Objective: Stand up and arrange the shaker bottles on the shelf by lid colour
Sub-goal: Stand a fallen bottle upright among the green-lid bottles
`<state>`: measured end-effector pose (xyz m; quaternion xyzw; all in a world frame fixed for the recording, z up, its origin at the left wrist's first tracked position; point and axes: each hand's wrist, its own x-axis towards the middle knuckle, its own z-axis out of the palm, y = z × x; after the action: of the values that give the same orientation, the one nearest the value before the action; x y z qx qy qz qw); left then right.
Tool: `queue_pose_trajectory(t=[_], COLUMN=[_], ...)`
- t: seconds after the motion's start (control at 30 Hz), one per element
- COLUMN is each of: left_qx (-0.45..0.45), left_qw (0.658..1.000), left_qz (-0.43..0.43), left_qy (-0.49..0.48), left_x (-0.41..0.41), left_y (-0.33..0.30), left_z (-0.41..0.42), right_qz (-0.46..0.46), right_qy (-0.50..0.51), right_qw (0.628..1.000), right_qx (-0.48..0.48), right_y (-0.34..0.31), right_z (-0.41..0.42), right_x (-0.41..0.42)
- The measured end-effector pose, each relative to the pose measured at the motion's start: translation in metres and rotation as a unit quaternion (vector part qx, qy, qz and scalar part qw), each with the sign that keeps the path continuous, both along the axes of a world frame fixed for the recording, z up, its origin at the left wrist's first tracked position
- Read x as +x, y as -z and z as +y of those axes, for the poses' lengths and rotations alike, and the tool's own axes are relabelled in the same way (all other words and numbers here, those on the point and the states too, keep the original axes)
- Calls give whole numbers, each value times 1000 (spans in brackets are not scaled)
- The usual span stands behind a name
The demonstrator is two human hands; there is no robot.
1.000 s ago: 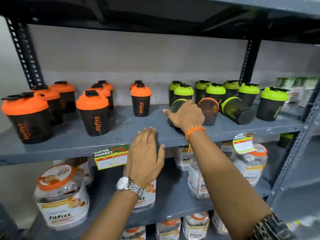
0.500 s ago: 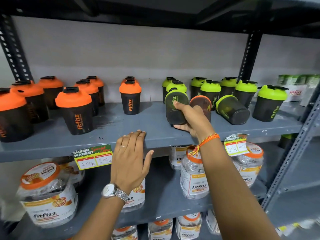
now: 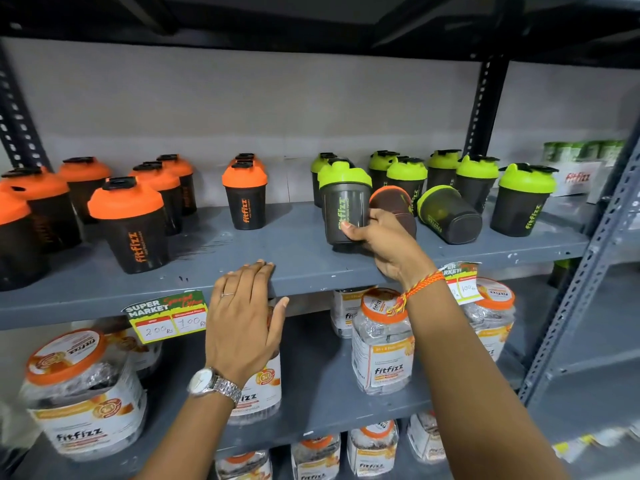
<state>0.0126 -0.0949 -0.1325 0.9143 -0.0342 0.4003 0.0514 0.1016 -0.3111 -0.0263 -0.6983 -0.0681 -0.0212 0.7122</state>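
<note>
My right hand (image 3: 379, 239) grips a green-lidded shaker bottle (image 3: 344, 199) by its lower body, holding it upright on the grey shelf (image 3: 284, 251). Right behind my fingers an orange-lidded bottle (image 3: 393, 204) lies on its side, base toward me. Beside it a green-lidded bottle (image 3: 448, 214) lies tipped over too. Several orange-lidded bottles (image 3: 130, 223) stand at the left, one more (image 3: 245, 195) near the middle. Several green-lidded bottles (image 3: 524, 199) stand at the right. My left hand (image 3: 244, 322) rests flat on the shelf's front edge, fingers apart.
Price tags (image 3: 166, 318) hang from the shelf edge. Clear jars with orange lids (image 3: 382, 337) fill the lower shelves. A perforated black upright (image 3: 485, 105) stands behind the green bottles, and a grey post (image 3: 585, 271) frames the right side.
My right hand took hold of the lying green-lidded bottle and turned it upright. The view shifted right. My left hand stayed on the shelf edge.
</note>
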Motion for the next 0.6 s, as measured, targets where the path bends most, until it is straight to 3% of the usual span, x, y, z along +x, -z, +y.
queue_pose_trajectory(t=[0.33,0.6], left_qx=[0,0], left_qw=[1000,1000], left_qz=[-10,-12], left_qy=[8,10], left_x=[1,1], left_y=[2,2], left_z=[1,1], right_qz=[-91,-86], right_qy=[92,113], right_qw=[966,939], right_qx=[-226,-312], right_y=[11,12], right_z=[-4,-5], right_x=[2,10])
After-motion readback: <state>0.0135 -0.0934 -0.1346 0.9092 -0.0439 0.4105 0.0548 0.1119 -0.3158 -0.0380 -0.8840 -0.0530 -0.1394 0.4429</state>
